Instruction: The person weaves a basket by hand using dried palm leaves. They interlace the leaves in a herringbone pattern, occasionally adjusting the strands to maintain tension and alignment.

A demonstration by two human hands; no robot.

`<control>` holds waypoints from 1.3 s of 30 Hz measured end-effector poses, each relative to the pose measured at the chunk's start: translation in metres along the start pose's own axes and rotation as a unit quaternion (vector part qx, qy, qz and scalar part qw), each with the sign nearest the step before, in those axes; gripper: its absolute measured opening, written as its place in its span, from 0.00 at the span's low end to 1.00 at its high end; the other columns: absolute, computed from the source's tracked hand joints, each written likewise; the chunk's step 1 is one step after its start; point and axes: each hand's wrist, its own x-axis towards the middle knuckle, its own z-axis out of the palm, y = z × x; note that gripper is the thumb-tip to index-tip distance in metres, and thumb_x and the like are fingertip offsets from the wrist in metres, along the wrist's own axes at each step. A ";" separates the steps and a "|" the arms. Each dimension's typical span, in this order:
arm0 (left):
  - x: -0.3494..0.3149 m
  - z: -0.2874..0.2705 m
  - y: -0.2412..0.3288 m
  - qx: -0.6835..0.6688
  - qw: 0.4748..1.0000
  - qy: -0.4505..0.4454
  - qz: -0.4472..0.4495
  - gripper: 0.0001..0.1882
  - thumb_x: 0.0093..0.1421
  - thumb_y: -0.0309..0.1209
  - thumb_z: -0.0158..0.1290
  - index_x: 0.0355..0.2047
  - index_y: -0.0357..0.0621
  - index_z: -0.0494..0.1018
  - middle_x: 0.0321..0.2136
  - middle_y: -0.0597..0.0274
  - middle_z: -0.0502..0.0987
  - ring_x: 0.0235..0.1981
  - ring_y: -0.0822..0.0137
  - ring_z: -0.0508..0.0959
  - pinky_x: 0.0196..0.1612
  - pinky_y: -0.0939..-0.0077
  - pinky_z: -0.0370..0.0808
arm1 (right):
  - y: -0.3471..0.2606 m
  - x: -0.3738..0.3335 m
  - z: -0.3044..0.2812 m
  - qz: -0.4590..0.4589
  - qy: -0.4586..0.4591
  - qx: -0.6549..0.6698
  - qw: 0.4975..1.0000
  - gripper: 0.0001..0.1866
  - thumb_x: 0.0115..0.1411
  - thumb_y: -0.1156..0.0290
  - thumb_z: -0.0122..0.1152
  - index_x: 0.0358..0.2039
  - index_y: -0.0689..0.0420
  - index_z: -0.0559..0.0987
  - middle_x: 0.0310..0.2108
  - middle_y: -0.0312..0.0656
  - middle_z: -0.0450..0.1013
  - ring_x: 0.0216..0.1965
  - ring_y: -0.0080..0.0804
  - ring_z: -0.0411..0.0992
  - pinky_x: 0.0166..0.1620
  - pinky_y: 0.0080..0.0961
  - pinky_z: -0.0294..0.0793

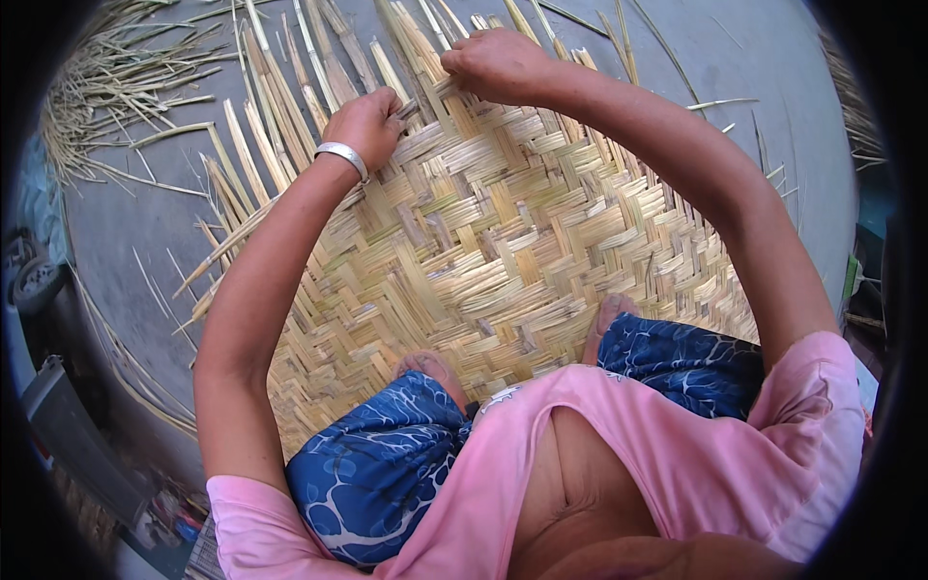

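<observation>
A mat (483, 251) of flat, split reed strips, woven in a slanting pattern, spreads beneath me; my bare feet are on it. Near its far edge my left hand (365, 130), with a silver bangle at the wrist, is closed around a reed strip in the weave. Farther off and to the right, my right hand (498, 66) is curled in a fist at the upright strips and grips one of them. The fingertips of both hands are partly hidden. Loose strip ends (275, 92) fan out beyond the woven part, at the far and left sides.
A heap of thin reed stalks (135, 87) lies on the grey floor (135, 227) at the far left. Single stalks are scattered to the right. Along the left rim are a wheel (39, 283) and a grey panel-like object (82, 435).
</observation>
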 end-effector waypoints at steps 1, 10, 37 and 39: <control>0.001 0.001 -0.002 -0.003 1.000 0.001 0.001 0.10 0.50 0.31 0.56 0.29 0.41 0.68 0.24 0.51 0.74 0.28 0.53 0.74 0.33 0.66 0.70 | -0.002 0.003 -0.003 0.016 -0.018 0.013 1.000 0.06 0.49 0.70 0.56 0.29 0.55 0.73 0.26 0.42 0.73 0.33 0.44 0.72 0.34 0.40 0.71; -0.020 0.023 -0.016 -0.212 0.971 0.107 -0.017 0.16 0.54 0.26 0.54 0.45 0.42 0.70 0.31 0.58 0.77 0.29 0.68 0.75 0.37 0.74 0.72 | 0.000 0.011 -0.017 0.081 -0.143 0.116 0.980 0.10 0.50 0.66 0.59 0.34 0.53 0.75 0.27 0.42 0.74 0.32 0.42 0.73 0.34 0.37 0.71; -0.057 0.036 -0.018 0.204 0.946 0.187 0.169 0.20 0.54 0.32 0.51 0.49 0.47 0.69 0.48 0.63 0.69 0.53 0.63 0.66 0.55 0.62 0.58 | -0.013 0.002 -0.020 -0.111 -0.007 -0.136 0.984 0.05 0.50 0.70 0.53 0.28 0.54 0.75 0.30 0.37 0.70 0.39 0.34 0.70 0.42 0.31 0.69; -0.054 0.029 -0.010 0.179 0.956 0.176 0.151 0.19 0.54 0.32 0.52 0.48 0.47 0.69 0.46 0.64 0.71 0.51 0.63 0.67 0.55 0.64 0.58 | -0.011 -0.001 -0.018 -0.098 -0.016 -0.131 0.986 0.06 0.50 0.70 0.53 0.29 0.53 0.75 0.30 0.37 0.70 0.39 0.33 0.70 0.42 0.31 0.69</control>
